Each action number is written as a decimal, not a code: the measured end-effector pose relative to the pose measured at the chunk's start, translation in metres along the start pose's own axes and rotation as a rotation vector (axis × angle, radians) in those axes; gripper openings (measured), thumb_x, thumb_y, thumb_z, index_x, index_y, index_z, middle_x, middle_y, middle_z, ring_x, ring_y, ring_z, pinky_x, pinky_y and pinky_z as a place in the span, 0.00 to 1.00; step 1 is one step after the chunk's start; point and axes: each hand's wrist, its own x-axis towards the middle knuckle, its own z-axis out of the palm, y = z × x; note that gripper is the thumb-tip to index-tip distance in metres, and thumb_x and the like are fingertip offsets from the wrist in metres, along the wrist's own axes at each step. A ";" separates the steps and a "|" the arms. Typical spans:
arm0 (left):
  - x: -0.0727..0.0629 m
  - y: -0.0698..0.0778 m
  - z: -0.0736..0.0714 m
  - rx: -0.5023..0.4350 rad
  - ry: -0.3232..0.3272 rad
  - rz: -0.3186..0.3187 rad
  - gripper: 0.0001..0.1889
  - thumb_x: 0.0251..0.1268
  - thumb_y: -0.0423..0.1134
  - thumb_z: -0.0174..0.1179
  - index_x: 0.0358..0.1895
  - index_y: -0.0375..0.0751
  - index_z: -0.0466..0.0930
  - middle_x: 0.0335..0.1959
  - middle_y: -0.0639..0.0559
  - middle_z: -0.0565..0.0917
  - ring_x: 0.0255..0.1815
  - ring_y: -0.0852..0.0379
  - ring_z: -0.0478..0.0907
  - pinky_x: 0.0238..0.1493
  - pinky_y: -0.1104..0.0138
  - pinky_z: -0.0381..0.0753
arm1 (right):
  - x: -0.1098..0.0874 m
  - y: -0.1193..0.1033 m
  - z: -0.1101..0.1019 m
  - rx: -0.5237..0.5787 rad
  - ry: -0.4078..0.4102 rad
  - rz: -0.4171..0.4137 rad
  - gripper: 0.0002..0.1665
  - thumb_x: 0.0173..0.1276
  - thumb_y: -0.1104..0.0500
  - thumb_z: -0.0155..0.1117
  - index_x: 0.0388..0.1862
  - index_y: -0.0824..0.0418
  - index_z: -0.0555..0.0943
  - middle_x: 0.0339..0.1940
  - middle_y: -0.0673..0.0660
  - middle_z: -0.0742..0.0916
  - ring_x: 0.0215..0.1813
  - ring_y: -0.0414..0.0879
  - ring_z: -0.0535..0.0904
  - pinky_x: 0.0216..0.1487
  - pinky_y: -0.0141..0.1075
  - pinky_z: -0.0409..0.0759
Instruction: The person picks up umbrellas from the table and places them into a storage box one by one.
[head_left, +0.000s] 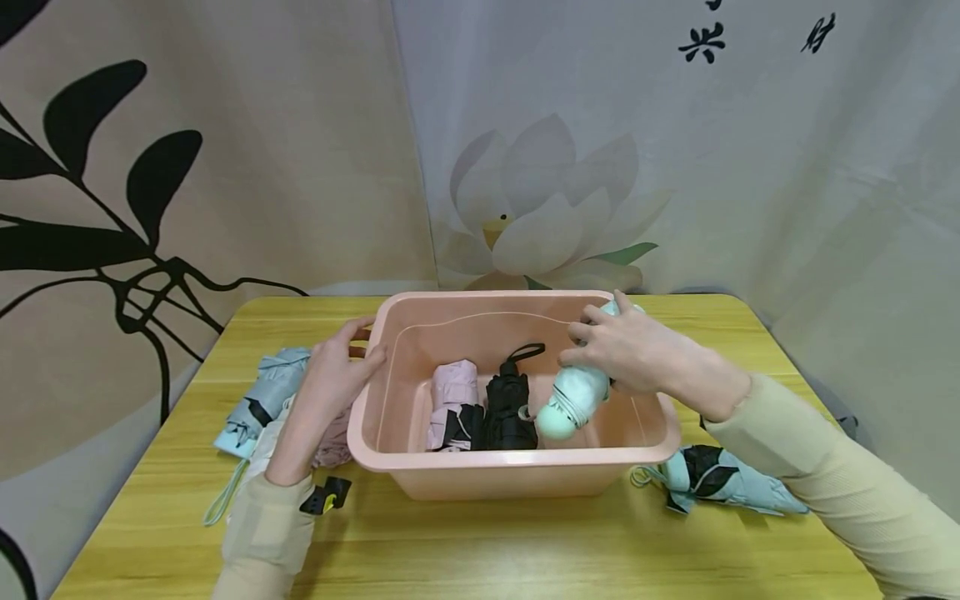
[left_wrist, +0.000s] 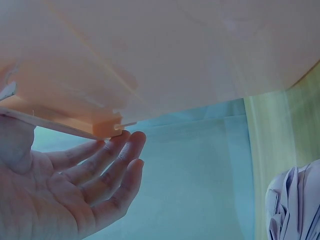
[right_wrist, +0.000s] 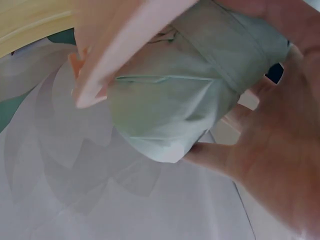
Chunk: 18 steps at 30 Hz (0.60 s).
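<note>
My right hand (head_left: pixel 630 346) grips a mint-green folded umbrella (head_left: pixel 573 400) over the right side of a pink plastic bin (head_left: pixel 517 460). In the right wrist view, the umbrella's pale fabric end (right_wrist: pixel 160 120) lies against my fingers and overlaps the bin rim. My left hand (head_left: pixel 333 383) holds the bin's left rim. The left wrist view shows its fingers (left_wrist: pixel 115 185) beneath the rim, its thumb mostly hidden. Inside the bin, a lilac folded umbrella (head_left: pixel 455 387) lies beside a black folded umbrella (head_left: pixel 512 408) with a wrist loop.
Left of the bin on the wooden table (head_left: pixel 480 550) are a light-blue folded umbrella (head_left: pixel 266 396) and a dusty-pink folded one (head_left: pixel 335 442), partly behind my left arm. Another light-blue umbrella (head_left: pixel 738 482) lies right of the bin. A printed curtain (head_left: pixel 525 167) hangs behind.
</note>
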 end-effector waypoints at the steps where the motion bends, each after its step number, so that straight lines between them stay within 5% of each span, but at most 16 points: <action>1: 0.000 0.000 0.000 0.001 0.000 0.000 0.30 0.67 0.43 0.51 0.70 0.38 0.60 0.62 0.34 0.73 0.55 0.37 0.77 0.43 0.53 0.86 | 0.001 -0.001 0.000 -0.002 -0.008 -0.003 0.34 0.38 0.54 0.83 0.48 0.44 0.80 0.49 0.54 0.82 0.51 0.54 0.74 0.50 0.65 0.75; 10: 0.000 0.000 0.000 -0.002 0.003 -0.001 0.30 0.67 0.44 0.52 0.70 0.38 0.60 0.62 0.34 0.73 0.55 0.37 0.77 0.43 0.53 0.86 | 0.013 -0.008 0.005 -0.025 -0.104 -0.025 0.33 0.42 0.54 0.81 0.50 0.41 0.79 0.48 0.52 0.82 0.49 0.51 0.73 0.47 0.58 0.75; 18: -0.002 0.003 -0.002 -0.007 -0.002 -0.004 0.30 0.67 0.44 0.52 0.70 0.38 0.60 0.62 0.34 0.72 0.56 0.37 0.77 0.44 0.53 0.85 | 0.024 -0.015 0.010 -0.057 -0.183 -0.050 0.32 0.48 0.58 0.78 0.52 0.38 0.79 0.52 0.51 0.82 0.54 0.53 0.75 0.54 0.64 0.74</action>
